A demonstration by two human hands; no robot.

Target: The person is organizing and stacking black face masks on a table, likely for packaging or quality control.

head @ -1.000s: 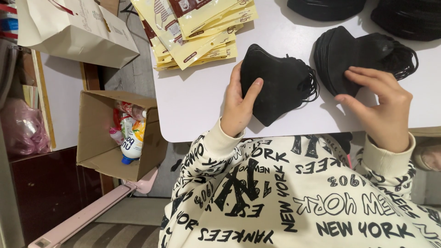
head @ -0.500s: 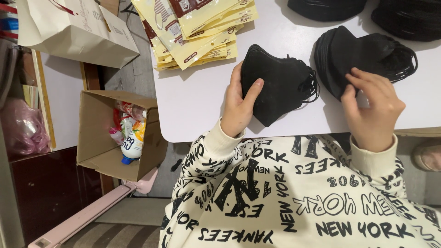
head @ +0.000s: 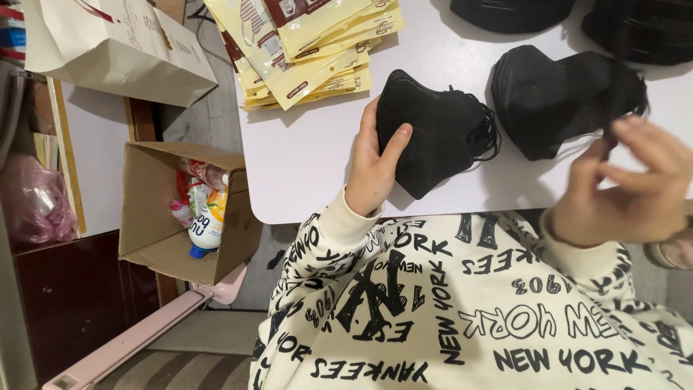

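near the front edge of the white table [head: 303, 166] lies a stack of black masks [head: 433, 130]. the left hand [head: 375, 170] grips its left side, thumb on top and fingers curled under, so the hand is closed on the stack. the stack's long side runs from the table edge up and away, leaning a little to the left. its pointed end faces the person, and its ear loops hang out on the right.

just to the right sits a second pile of black masks [head: 556, 97], apart from the first. the right hand [head: 635, 188] is lifted just above the table edge, and its fingertips [head: 613, 130] pinch a thin black loop from that pile.

farther back are more black masks [head: 512, 11] and a heap of yellow packets [head: 310, 43].

left of the table, on the floor, stands an open cardboard box [head: 155, 217] with bottles [head: 206, 224] inside. a paper bag [head: 108, 43] is above it.
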